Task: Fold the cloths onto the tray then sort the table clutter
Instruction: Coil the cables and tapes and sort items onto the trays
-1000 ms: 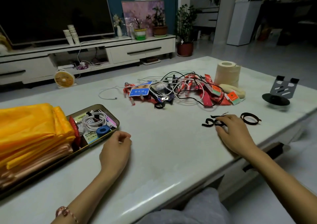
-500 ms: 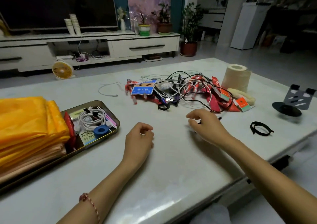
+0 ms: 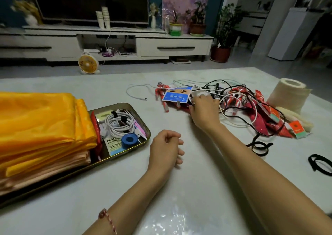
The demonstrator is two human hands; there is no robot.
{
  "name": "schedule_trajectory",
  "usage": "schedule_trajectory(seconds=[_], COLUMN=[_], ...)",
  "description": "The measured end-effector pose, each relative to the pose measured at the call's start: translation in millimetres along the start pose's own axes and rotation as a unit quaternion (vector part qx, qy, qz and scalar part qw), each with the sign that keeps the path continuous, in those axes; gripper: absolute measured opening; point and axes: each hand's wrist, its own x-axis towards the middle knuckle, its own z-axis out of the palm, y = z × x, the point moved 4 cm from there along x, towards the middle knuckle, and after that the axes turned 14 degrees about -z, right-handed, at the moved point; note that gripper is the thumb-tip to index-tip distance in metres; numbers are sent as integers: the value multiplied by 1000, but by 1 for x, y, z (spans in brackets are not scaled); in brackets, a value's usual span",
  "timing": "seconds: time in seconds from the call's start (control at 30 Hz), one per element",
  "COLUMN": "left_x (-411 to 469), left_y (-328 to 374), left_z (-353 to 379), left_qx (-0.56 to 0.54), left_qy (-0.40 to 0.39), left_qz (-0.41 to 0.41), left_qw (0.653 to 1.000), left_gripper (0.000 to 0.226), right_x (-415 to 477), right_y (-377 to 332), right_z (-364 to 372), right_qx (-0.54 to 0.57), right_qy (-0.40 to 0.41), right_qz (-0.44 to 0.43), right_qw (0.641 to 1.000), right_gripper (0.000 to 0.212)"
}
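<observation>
Right hand [image 3: 203, 112] buried in the cable tangle [image 3: 233, 98] (grip cannot be told). Left hand [image 3: 166, 149] rests near it, loosely curled, empty.

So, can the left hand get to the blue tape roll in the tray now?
Probably yes. The left hand rests near the tray, holding nothing, and the blue tape roll lies uncovered at that corner.

Single head cam, wide-angle, looks forward and down across worktop [image 3: 179, 198]; forearms close at bottom, TV stand [image 3: 161, 42] far behind.
</observation>
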Motion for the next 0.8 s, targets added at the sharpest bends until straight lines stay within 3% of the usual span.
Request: schedule_trajectory(seconds=[0.13, 0.23, 0.4, 0.53, 0.63, 0.73, 0.8], left_x=[3, 6, 12, 2, -2, -1, 1], left_y=[5, 15, 25, 20, 16, 17, 17], left_z=[-3, -4, -7, 0, 3, 1, -2], left_qx=[-15, -72, -111, -102, -82, -106, -113], left_qy=[-5, -46, -114, -143, -130, -122, -105], left_qz=[0, -19, -26, -24, -7, -15, -21], left_qw=[1000, 996, 987, 984, 988, 987, 988], left_gripper=[19, 20, 32, 23, 27, 27, 24], right_x=[-6, -28, -79, -107, -115, -116, -111], right_y=[2, -8, -31, -38, -30, -12, 4], right_z=[-7, -27, -39, -36, -33, -39, -46], right_qx=[92, 201, 238, 219, 244, 234, 188], right_qy=[108, 223, 184, 132, 78, 114, 137], right_qz=[12, -67, -223, -314, -276, -171, -86], right_qw=[990, 952, 927, 914, 927, 950, 969], right_gripper=[22, 10, 10, 8, 12, 31, 33])
